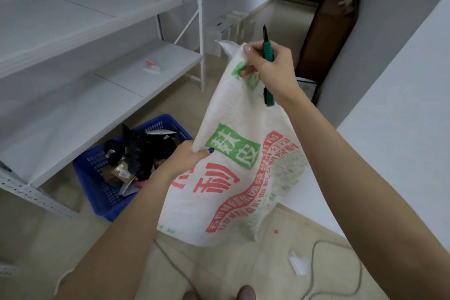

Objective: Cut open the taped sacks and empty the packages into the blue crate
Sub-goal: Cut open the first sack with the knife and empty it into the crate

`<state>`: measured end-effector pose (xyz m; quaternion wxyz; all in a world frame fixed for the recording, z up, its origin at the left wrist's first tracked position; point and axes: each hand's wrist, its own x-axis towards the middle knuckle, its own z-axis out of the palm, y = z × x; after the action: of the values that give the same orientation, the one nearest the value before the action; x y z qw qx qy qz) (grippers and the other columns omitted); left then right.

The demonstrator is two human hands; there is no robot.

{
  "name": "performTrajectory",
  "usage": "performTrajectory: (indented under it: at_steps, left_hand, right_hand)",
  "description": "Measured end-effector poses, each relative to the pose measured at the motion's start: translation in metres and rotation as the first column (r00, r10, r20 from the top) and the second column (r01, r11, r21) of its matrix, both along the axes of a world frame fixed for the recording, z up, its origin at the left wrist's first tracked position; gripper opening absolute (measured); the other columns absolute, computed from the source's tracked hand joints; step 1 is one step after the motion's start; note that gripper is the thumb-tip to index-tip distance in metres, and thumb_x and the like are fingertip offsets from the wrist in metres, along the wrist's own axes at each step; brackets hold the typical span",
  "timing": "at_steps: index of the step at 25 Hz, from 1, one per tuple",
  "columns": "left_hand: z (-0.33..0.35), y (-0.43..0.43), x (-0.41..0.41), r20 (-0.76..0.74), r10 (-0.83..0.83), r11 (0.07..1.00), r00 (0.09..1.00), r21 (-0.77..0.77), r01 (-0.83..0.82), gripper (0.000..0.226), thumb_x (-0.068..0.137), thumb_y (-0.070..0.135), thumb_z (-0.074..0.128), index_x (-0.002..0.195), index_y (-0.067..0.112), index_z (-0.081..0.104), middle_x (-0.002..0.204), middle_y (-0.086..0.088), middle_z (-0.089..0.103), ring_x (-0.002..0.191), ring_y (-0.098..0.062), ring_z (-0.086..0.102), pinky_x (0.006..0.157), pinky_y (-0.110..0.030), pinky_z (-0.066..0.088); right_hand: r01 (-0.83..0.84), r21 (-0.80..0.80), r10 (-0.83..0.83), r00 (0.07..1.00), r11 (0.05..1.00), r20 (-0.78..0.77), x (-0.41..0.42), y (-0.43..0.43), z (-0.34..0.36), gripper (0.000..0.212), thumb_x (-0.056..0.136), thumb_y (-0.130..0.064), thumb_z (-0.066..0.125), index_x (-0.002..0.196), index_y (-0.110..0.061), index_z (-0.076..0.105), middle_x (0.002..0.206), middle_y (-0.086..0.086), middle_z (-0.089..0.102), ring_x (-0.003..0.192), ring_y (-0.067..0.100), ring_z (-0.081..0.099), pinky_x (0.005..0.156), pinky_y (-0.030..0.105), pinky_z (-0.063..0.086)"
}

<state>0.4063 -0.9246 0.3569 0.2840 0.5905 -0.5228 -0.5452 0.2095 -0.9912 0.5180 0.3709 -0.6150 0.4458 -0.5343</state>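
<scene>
A: Hands?
B: Left hand [187,158] grips the left edge of the white woven plastic sack with green and red print [233,178]. Fingers are curled behind it, thumb on the printed face. Right hand [270,68] is higher and farther, pinching the sack's top corner between thumb and fingers.
A: Knife?
B: Green plastic utility knife [266,51] is in that same right hand, clamped against the palm and roughly upright. Its dark tip sticks out above the knuckles, butt end showing below the wrist.
A: Sack state?
B: Limp and flat, hanging between both hands, print toward the camera, lower edge over the beige floor [73,238]. Its lower right part overlaps the edge of the white worktop [401,141] in view; can't tell if they touch.
A: Crate?
B: Blue perforated plastic crate [107,202] sits on the floor left of the sack, far side tucked under the lowest board of the white metal shelving [97,19]. The sack hangs beside it, not over it.
A: Contents?
B: A pile of packages: black plastic mailer bags [141,153], a brown cardboard box with a white label [119,173], white and pink bits at the near side.
A: Anything else?
B: Small white-and-red item [153,67] on the middle shelf, too blurred to identify.
</scene>
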Motion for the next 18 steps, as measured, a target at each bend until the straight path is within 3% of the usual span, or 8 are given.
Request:
performTrajectory:
  at_steps: [3,6,8,10,14,18]
  left_hand:
    - [-0.004,0.0,-0.008,-0.119,0.158,0.987,0.98,0.031,-0.155,0.032,0.086,0.032,0.062,0.112,0.013,0.063,0.098,-0.019,0.069,0.092,-0.037,0.066,0.088,-0.05,0.051]
    - [-0.005,0.003,-0.008,-0.154,0.32,0.947,0.935,0.081,-0.311,0.03,0.094,0.017,0.054,0.119,0.001,0.057,0.087,-0.01,0.065,0.079,-0.024,0.063,0.072,-0.028,0.053]
    - [-0.006,0.004,-0.006,-0.173,0.369,0.928,0.913,0.121,-0.353,0.028,0.095,0.014,0.051,0.119,-0.001,0.056,0.082,-0.006,0.064,0.072,-0.018,0.062,0.061,-0.021,0.052]
    - [-0.002,0.01,-0.004,-0.188,0.352,0.933,0.917,0.149,-0.327,0.028,0.095,0.014,0.052,0.12,0.003,0.057,0.085,-0.004,0.067,0.072,-0.016,0.066,0.064,-0.024,0.053]
    - [0.023,0.025,0.0,-0.248,0.357,0.929,0.9,0.195,-0.315,0.023,0.094,0.02,0.052,0.111,0.012,0.064,0.093,-0.004,0.073,0.068,-0.01,0.071,0.052,-0.019,0.053]
    - [0.042,0.038,0.02,-0.341,0.534,0.842,0.774,0.302,-0.448,0.031,0.088,0.025,0.055,0.114,0.013,0.066,0.1,-0.012,0.071,0.088,-0.028,0.07,0.076,-0.037,0.057]
  right_hand:
    - [0.128,0.018,-0.128,0.992,0.992,-0.018,-0.025,0.003,-0.02,0.015,0.094,-0.021,0.059,0.106,-0.013,0.065,0.092,-0.008,0.065,0.055,0.009,0.065,0.057,0.016,0.048]
    - [0.359,0.206,-0.343,0.933,0.91,-0.113,-0.064,0.014,-0.079,0.018,0.092,-0.018,0.061,0.103,-0.006,0.066,0.081,0.004,0.064,0.05,0.01,0.054,0.046,0.014,0.043]
    - [0.421,0.456,-0.342,0.906,0.784,-0.248,-0.087,0.024,-0.133,0.023,0.088,-0.017,0.064,0.101,0.001,0.066,0.072,0.007,0.061,0.048,0.014,0.049,0.046,0.02,0.042]
    - [0.433,0.64,-0.295,0.901,0.635,-0.318,-0.101,0.037,-0.188,0.022,0.086,-0.018,0.066,0.1,0.0,0.062,0.064,0.004,0.055,0.048,0.016,0.047,0.047,0.025,0.039]
    - [0.376,0.857,-0.3,0.913,0.352,-0.277,-0.11,0.069,-0.277,0.018,0.089,-0.009,0.06,0.076,-0.004,0.05,0.069,0.008,0.053,0.048,0.017,0.041,0.047,0.027,0.034]
    - [0.258,0.951,-0.278,0.938,0.169,-0.205,-0.098,0.087,-0.339,0.019,0.09,-0.008,0.058,0.075,-0.005,0.047,0.071,0.01,0.052,0.049,0.019,0.038,0.049,0.027,0.032]
